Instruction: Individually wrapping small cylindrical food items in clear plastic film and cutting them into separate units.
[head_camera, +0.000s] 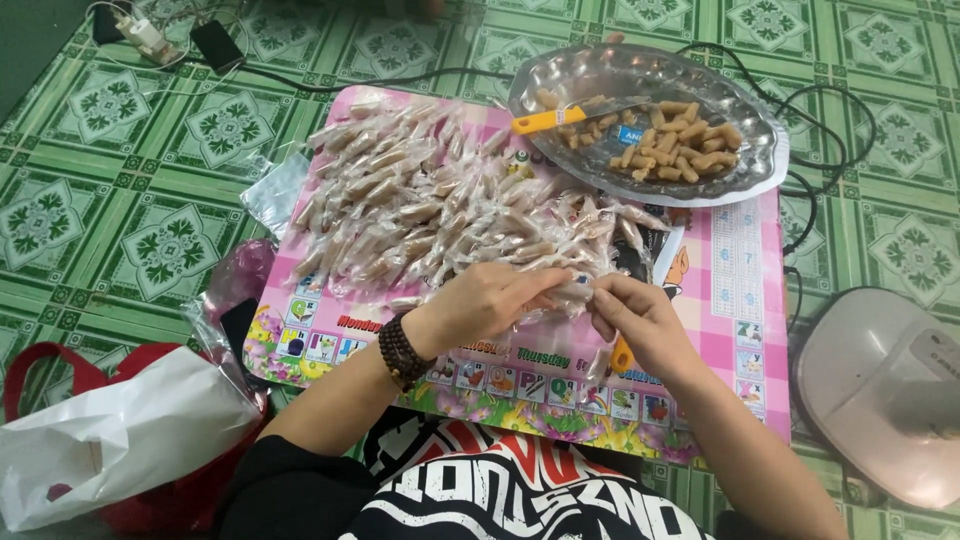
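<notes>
1. Both my hands are over the near edge of the pink board (745, 290) — left hand (480, 305) and right hand (635, 318) pinched shut on the same wrapped candy (578, 291), one at each end of its clear wrapper.
2. Can't tell whether I'm mid-twist; fingers hide the wrapper ends.
3. Just beyond my hands, covering most of the board's middle and far-left side, sits the pile of wrapped pieces (430, 205) — that's the done lot, and it's big.
4. At the board's far-right corner is the metal tray (560, 75), with bare unwrapped pieces (680, 145) still in it and an orange-handled knife (565, 115) lying across. By my guess that's what's left — a small heap next to the pile, so I'd call it well past halfway.
5. Something orange (622, 355) pokes out under my right hand on the board; can't make out what it is.
6. Off the board's near-left corner there's a white bag (120, 430) on the green tiled floor (130, 200).
</notes>
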